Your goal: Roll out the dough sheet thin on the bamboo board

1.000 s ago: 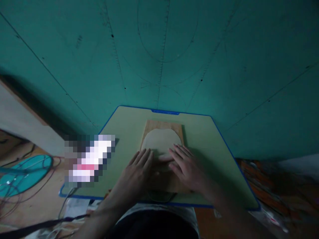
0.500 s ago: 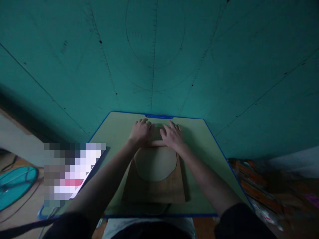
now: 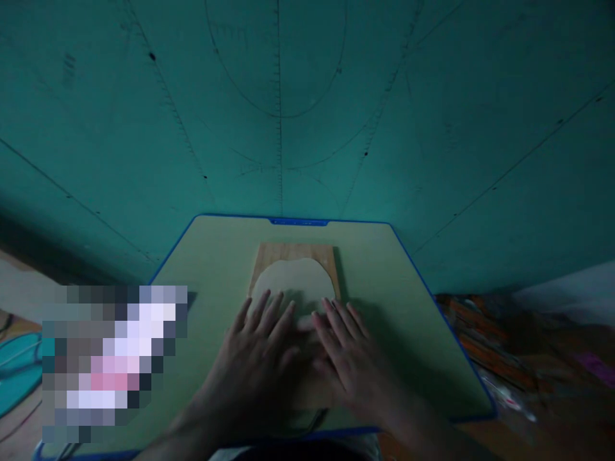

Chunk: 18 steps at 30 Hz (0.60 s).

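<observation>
Dough (image 3: 293, 282) is lying as a pale flat sheet at lower centre of the frame, on a wooden board (image 3: 295, 250); far edge is showing, near part is hiding under the hands. Pin (image 3: 306, 324): a short stretch is showing between the hands. Left hand (image 3: 257, 349), left of lower centre, is lying palm down, unclenched, fingers straight and spread beside the pin's visible stretch. Right hand (image 3: 350, 355), right of lower centre, is mirroring it: flat, fingers extended, not curling; exact contact under both palms is hiding from view. Blue-edged table (image 3: 202, 256) is spanning the lower middle; green wall (image 3: 278, 141) is filling the upper frame
</observation>
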### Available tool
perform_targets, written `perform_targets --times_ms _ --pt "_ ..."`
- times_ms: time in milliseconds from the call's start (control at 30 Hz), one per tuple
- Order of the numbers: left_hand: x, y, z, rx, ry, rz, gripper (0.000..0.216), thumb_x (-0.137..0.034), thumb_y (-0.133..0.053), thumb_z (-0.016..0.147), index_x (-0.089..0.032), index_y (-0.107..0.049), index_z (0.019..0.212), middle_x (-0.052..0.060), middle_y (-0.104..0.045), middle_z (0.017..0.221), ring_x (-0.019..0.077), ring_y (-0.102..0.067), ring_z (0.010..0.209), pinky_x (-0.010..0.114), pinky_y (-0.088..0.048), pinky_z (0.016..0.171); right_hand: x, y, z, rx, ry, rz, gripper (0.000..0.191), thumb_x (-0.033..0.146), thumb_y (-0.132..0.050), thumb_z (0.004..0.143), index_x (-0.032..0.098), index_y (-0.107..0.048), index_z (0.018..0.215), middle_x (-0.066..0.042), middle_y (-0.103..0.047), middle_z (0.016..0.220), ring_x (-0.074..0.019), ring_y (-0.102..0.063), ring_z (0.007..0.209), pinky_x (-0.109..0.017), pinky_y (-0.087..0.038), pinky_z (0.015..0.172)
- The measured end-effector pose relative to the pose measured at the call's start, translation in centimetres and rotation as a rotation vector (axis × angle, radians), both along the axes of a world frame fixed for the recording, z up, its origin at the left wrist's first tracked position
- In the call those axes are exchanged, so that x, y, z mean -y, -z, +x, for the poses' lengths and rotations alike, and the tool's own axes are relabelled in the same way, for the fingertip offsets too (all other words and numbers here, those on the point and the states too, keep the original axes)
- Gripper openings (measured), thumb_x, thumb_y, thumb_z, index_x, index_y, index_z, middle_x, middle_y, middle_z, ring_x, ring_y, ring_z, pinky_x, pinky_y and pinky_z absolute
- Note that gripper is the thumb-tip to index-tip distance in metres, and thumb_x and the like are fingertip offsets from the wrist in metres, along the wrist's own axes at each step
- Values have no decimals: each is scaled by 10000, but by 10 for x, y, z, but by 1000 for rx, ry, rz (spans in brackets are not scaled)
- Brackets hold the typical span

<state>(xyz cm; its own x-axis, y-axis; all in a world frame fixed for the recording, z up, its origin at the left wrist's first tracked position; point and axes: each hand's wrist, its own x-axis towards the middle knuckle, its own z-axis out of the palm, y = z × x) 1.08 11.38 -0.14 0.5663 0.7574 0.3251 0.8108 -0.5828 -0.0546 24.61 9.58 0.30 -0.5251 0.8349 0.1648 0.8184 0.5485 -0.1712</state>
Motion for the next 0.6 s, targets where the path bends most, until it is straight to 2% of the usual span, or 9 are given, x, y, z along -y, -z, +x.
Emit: perform_targets --times_ms 67,133,200,267,333,367,433,533,600 --pt "-25 -4 6 8 -90 -27 437 -361 -416 1012 -225 -588 1390 119 -520 1532 393 -361 1475 631 -295 1152 -28 -3 -4 23 -4 24 617 414 -454 1016 185 -365 1581 -152 -339 1638 -334 -300 1522 -576 -280 1229" --pt "-61 -14 13 13 -213 -102 407 -343 -391 1014 -206 -657 1289 147 -585 1458 412 -433 1418 661 -333 1110 -69 -9 -12 52 1 32 574 407 -424 1034 163 -416 1553 -172 -377 1619 -327 -330 1507 -561 -249 1237" --pt "-101 -28 19 59 -379 -181 410 -371 -386 1027 -169 -677 1232 172 -654 1341 371 -537 1319 544 -439 1043 -113 -16 -21 70 37 30 533 413 -417 1043 159 -488 1506 -178 -421 1594 -310 -368 1486 -525 -242 1236" --pt "-135 -42 21 84 -450 -152 454 -358 -333 1046 -101 -696 1136 218 -692 1211 353 -626 1166 486 -493 938 -150 -23 -31 59 131 39 499 413 -417 1046 151 -551 1449 -186 -478 1551 -296 -426 1444 -499 -254 1222" --pt "-154 -52 20 92 -474 -132 451 -341 -329 1049 -94 -706 1064 216 -715 1116 337 -654 1085 459 -498 899 -174 -28 -38 24 264 50 460 398 -387 1056 148 -614 1370 -183 -569 1459 -285 -498 1374 -509 -268 1203" --pt "-155 -54 20 92 -464 -128 442 -337 -334 1050 -104 -709 1035 203 -724 1084 325 -663 1056 445 -498 888 -178 -28 -40 7 318 50 453 392 -369 1061 147 -636 1333 -182 -600 1420 -285 -525 1342 -522 -278 1192" --pt "-140 -52 20 90 -417 -129 419 -339 -345 1053 -130 -708 1031 170 -731 1083 294 -672 1027 412 -499 880 -171 -24 -38 -11 348 46 460 387 -337 1067 149 -653 1300 -182 -618 1396 -289 -546 1317 -535 -302 1175" --pt "-84 -34 21 88 -311 -143 379 -347 -369 1053 -171 -674 1194 138 -698 1248 271 -649 1124 404 -491 942 -126 -6 -18 -35 241 62 482 405 -335 1062 161 -619 1365 -172 -561 1479 -301 -483 1393 -510 -347 1170" --pt "-42 -19 23 87 -202 -110 384 -379 -424 1032 -219 -633 1312 130 -663 1336 313 -612 1213 478 -473 991 -84 7 0 -55 192 79 539 440 -367 1046 155 -518 1477 -162 -486 1553 -316 -383 1473 -506 -382 1164"
